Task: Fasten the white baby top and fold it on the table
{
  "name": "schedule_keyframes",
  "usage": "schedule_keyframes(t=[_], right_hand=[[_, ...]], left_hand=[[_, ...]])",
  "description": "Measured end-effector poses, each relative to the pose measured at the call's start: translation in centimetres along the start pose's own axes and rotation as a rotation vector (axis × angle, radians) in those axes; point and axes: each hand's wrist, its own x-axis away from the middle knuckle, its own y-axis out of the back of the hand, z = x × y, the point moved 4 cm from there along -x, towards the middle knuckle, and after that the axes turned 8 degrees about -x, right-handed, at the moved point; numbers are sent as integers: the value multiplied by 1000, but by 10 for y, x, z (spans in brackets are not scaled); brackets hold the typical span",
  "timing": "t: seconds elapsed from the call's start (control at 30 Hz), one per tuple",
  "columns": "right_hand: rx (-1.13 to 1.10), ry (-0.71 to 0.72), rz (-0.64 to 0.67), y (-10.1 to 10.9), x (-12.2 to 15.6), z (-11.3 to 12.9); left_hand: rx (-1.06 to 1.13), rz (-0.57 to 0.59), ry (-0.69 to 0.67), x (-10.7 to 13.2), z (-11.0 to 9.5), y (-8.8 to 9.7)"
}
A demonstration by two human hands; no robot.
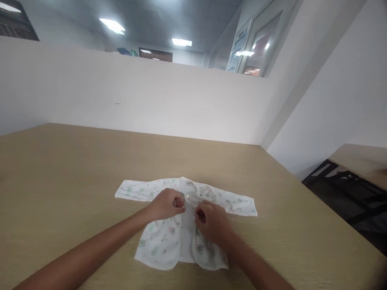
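Two bare forearms are seen entering from the bottom edge, converging on a small baby shirt that is laid flat, front side up, on a light wooden table. The garment is white, printed with scattered pale green and pinkish motifs (too small to be made out), and its long sleeves are spread straight out to either side — one toward the left, one toward the right. A small label is visible inside the neckline at the top. The front opening runs down the middle, and the two lower flaps are parted slightly, with rounded hems at the near edge. The left hand is curled almost into a fist, its fingers pinched on the left edge of the front opening just below the collar. The right hand is likewise closed, its fingertips gripping the opposite edge of the opening; the two hands are held just beside each other, nearly touching, at the chest of the shirt. The shirt lies near the middle of the table, close to the person. Behind the table a white partition wall is seen, and above it ceiling lights are lit.
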Motion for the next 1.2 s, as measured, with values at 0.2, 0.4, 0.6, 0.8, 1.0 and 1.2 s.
schedule_keyframes(t=[0.2,0.4,0.6,0.8,1.0,1.2], right_hand=[[-196,255,-132,8,6,21],[-437,293,-191,3,11,30],[-500,310,-147,-12,6,24],[-637,75,-160,-14,-1,13],[-665,0,-212,-15,-6,11],[-665,-35,-220,-17,-5,8]], left_hand=[[129,71,29,0,-2,4],[287,215,59,1,-2,0],[419,292,85,-2,4,-4],[489,289,126,-6,10,-5],[516,290,117,-5,10,-8],[517,269,118,-4,9,-9]])
